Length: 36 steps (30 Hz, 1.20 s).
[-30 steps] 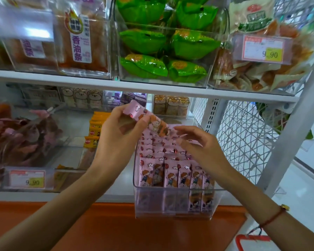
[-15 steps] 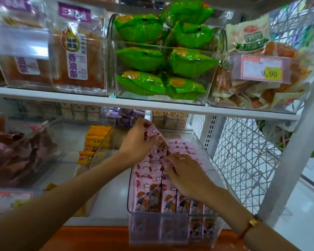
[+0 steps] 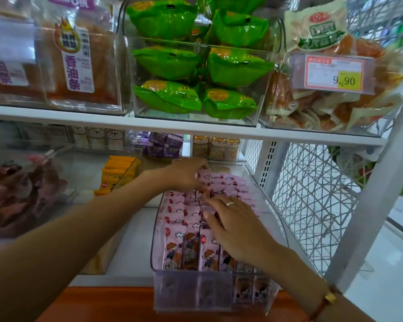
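pink snack packets (image 3: 179, 242) fill the clear bin (image 3: 179, 295). our left hand (image 3: 186, 175) pinches one packet (image 3: 205, 181) at the back; our right hand (image 3: 237, 228) lies flat on the rows.

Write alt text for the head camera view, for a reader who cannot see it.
A person's left hand pinches a pink packet among the rows filling a clear bin on a shop shelf, while the right hand lies flat on the packets nearer the front. Green snack bags and a 9.90 price tag show on the upper shelf.

Silver ring (image 3: 230, 203), red-and-gold bracelet (image 3: 328, 299)
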### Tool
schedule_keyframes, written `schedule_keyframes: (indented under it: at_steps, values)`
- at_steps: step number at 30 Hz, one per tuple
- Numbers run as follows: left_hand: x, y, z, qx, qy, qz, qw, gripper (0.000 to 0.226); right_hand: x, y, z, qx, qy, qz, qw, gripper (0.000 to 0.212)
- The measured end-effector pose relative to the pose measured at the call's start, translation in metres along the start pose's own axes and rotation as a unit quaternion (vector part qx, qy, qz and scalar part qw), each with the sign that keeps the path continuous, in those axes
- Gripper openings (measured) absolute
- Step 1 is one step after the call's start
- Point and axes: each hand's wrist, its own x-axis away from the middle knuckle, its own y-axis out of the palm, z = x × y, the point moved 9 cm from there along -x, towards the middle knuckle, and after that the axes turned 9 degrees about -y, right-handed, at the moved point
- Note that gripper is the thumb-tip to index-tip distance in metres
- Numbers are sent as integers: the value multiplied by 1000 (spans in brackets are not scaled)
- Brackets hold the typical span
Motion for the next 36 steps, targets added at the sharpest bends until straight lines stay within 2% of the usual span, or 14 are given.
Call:
schedule_keyframes:
  at_steps: [4, 8, 10, 12, 14, 16, 20, 23, 26, 29, 32, 34, 36]
  values:
    - [-7, 21, 0, -150, 13, 31, 988, 44, 5, -7, -4, 10, 3, 14, 1000, 43]
    - [-9, 12, -9, -75, 20, 60, 995, 43, 18, -19, -10, 3, -17, 27, 999, 45]
    - [-8, 7, -9, -72, 29, 56, 995, 32, 23, -20, -15, -5, -26, 19, 999, 45]
    - [-5, 13, -5, -107, 48, 9, 993, 23, 26, -10, -15, -5, -22, -15, 1000, 51]
    - [-2, 28, -2, -140, 51, -64, 987, 27, 28, 2, -12, 7, -17, -58, 998, 59]
    - [-1, 33, -2, -152, 38, -79, 984, 32, 29, 10, -8, 11, -11, -78, 997, 62]
    - [2, 16, 3, -93, 58, 8, 994, 30, 27, 7, -7, 3, -3, -55, 998, 63]
    - [9, 22, 0, -106, 62, -4, 992, 30, 25, 2, -9, 3, 6, -47, 999, 56]
    - [14, 18, -1, -117, 47, 51, 991, 25, 24, -2, -12, 18, 6, -48, 999, 49]
    - [20, 4, -4, -42, 8, 113, 993, 17, 23, -6, -13, 41, 6, -37, 998, 46]
    - [32, -21, -16, 119, -73, 183, 973, 21, 22, -5, -10, 35, 13, -41, 998, 45]
    - [51, -35, -26, 262, -117, 236, 929, 25, 23, 0, -8, 24, 12, -57, 998, 46]
    - [78, -45, -33, 392, -130, 292, 863, 26, 24, 4, -7, 23, 10, -66, 997, 48]
